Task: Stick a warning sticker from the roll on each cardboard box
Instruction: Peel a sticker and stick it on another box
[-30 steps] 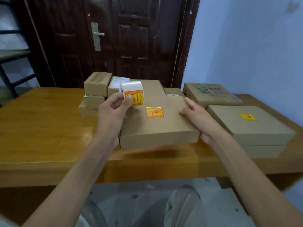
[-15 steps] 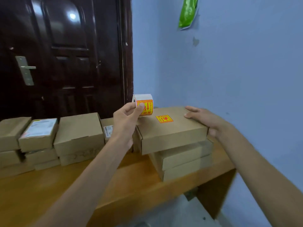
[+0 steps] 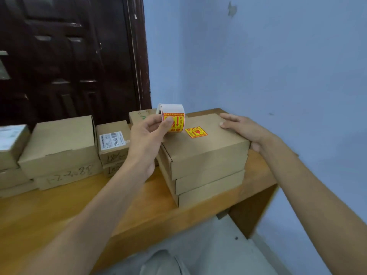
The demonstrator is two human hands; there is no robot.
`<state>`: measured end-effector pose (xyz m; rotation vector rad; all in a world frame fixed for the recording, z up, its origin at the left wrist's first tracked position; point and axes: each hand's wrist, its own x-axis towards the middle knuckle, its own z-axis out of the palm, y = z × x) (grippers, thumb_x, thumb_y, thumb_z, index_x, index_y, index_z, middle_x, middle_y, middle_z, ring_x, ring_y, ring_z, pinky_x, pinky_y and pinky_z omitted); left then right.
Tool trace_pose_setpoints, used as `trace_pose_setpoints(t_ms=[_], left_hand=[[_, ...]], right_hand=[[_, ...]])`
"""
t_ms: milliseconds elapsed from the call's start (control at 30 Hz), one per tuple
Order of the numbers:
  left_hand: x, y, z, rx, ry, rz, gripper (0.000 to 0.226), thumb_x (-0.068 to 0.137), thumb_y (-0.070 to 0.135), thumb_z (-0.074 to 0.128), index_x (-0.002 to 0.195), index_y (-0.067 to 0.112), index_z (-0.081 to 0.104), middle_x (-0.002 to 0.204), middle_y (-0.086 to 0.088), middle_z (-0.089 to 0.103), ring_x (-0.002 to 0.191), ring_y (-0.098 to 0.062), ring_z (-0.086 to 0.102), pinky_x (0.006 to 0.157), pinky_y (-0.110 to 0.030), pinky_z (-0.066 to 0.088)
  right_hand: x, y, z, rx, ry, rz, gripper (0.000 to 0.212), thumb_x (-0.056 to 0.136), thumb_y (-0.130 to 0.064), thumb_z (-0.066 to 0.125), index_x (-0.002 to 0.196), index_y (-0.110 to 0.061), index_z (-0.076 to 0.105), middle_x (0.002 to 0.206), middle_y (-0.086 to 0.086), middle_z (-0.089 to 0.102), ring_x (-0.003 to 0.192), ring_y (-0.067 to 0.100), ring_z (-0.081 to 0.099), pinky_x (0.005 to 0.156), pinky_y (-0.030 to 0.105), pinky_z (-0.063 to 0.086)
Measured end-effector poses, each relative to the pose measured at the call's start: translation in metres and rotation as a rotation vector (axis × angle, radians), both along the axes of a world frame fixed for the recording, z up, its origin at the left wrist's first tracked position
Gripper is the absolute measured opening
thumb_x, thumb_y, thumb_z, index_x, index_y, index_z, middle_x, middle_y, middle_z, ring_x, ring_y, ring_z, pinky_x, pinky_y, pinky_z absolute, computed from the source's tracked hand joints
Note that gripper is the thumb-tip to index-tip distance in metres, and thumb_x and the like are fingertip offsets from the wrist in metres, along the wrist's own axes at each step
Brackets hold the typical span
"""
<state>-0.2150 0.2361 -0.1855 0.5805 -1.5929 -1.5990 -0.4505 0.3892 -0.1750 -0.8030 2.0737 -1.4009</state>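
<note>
The left hand [image 3: 148, 133] pinches the sticker roll [image 3: 172, 119] between thumb and fingers and holds it in the air just above the far left corner of the top box [image 3: 206, 144], with the roll's axis running left to right and a printed red and yellow label facing the person. The right hand [image 3: 243, 129] lies flat with straight fingers on the far right corner of that same box, holding nothing. This box crowns a stack of three at the right end of the counter [image 3: 123, 207] and already carries a warning sticker [image 3: 196, 132] on its lid, just right of the roll. The boxes that appear to need labels sit to the left: a large plain box [image 3: 59, 141] on its own stack, and between it and the stickered stack a smaller box [image 3: 114, 141] bearing a white shipping label. So the next target likely lies left of both hands, nearer the left hand, which already has the roll; the right hand would have to cross over to peel a sticker. Those boxes lie with their long sides roughly left to right.
</note>
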Motion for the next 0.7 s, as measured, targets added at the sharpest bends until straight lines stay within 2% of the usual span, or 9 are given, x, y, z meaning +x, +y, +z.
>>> trace_pose_setpoints(t_ms=[167, 267, 300, 367, 467, 500, 567, 700], left_hand=[[0.006, 0.002, 0.003, -0.044, -0.021, -0.001, 0.022, 0.097, 0.029, 0.071, 0.117, 0.020, 0.076, 0.103, 0.010, 0.081, 0.097, 0.004, 0.073, 0.070, -0.001, 0.048], [0.021, -0.001, 0.014, -0.093, -0.037, 0.006, 0.029, 0.097, 0.033, 0.071, 0.122, 0.018, 0.075, 0.106, 0.009, 0.081, 0.101, 0.002, 0.073, 0.082, -0.008, 0.051], [0.030, -0.004, 0.018, -0.113, -0.042, 0.011, 0.029, 0.098, 0.034, 0.070, 0.122, 0.018, 0.075, 0.107, 0.008, 0.081, 0.102, 0.001, 0.073, 0.085, -0.012, 0.050], [0.055, -0.011, 0.029, -0.135, -0.049, 0.032, 0.027, 0.099, 0.034, 0.068, 0.120, 0.019, 0.075, 0.107, 0.008, 0.081, 0.100, 0.004, 0.072, 0.084, -0.014, 0.044], [0.098, -0.026, 0.041, -0.176, -0.045, 0.095, 0.023, 0.100, 0.032, 0.068, 0.116, 0.019, 0.076, 0.103, 0.006, 0.082, 0.099, -0.003, 0.075, 0.094, -0.025, 0.052], [0.114, -0.031, 0.044, -0.196, -0.057, 0.122, 0.021, 0.100, 0.032, 0.068, 0.114, 0.018, 0.077, 0.100, 0.007, 0.082, 0.096, 0.000, 0.075, 0.093, -0.021, 0.053], [0.149, -0.042, 0.047, -0.245, -0.093, 0.176, 0.020, 0.100, 0.031, 0.068, 0.113, 0.018, 0.077, 0.096, 0.011, 0.081, 0.090, 0.007, 0.073, 0.081, -0.008, 0.050], [0.217, -0.075, 0.041, -0.256, -0.161, 0.275, 0.023, 0.099, 0.033, 0.069, 0.115, 0.018, 0.077, 0.098, 0.008, 0.082, 0.097, -0.001, 0.075, 0.090, -0.020, 0.050]], right_hand=[[0.004, 0.004, 0.005, 0.082, 0.234, -0.003, 0.051, 0.100, -0.038, 0.071, 0.149, -0.029, 0.059, 0.135, -0.008, 0.064, 0.111, -0.002, 0.062, 0.087, 0.016, 0.046], [0.008, 0.006, 0.018, 0.172, 0.536, -0.026, 0.059, 0.100, -0.046, 0.069, 0.152, -0.025, 0.055, 0.152, -0.002, 0.058, 0.138, 0.013, 0.055, 0.112, 0.028, 0.041], [0.012, 0.005, 0.027, 0.208, 0.607, -0.010, 0.060, 0.100, -0.048, 0.067, 0.153, -0.025, 0.054, 0.156, -0.002, 0.054, 0.144, 0.015, 0.050, 0.115, 0.031, 0.037], [0.028, -0.004, 0.048, 0.255, 0.683, 0.054, 0.060, 0.101, -0.049, 0.065, 0.154, -0.026, 0.052, 0.160, -0.002, 0.051, 0.147, 0.016, 0.047, 0.117, 0.034, 0.035], [0.069, -0.039, 0.070, 0.269, 0.780, 0.152, 0.060, 0.101, -0.048, 0.064, 0.155, -0.025, 0.050, 0.163, -0.001, 0.047, 0.148, 0.019, 0.046, 0.117, 0.036, 0.035], [0.086, -0.056, 0.074, 0.272, 0.825, 0.190, 0.060, 0.102, -0.046, 0.063, 0.156, -0.023, 0.050, 0.163, -0.001, 0.046, 0.148, 0.021, 0.045, 0.117, 0.036, 0.034], [0.123, -0.090, 0.075, 0.275, 0.886, 0.267, 0.059, 0.104, -0.044, 0.061, 0.156, -0.020, 0.049, 0.163, 0.002, 0.046, 0.149, 0.023, 0.043, 0.117, 0.036, 0.034], [0.198, -0.152, 0.060, 0.310, 0.914, 0.396, 0.062, 0.106, -0.045, 0.056, 0.160, -0.018, 0.042, 0.164, 0.004, 0.045, 0.149, 0.027, 0.043, 0.117, 0.041, 0.038]])
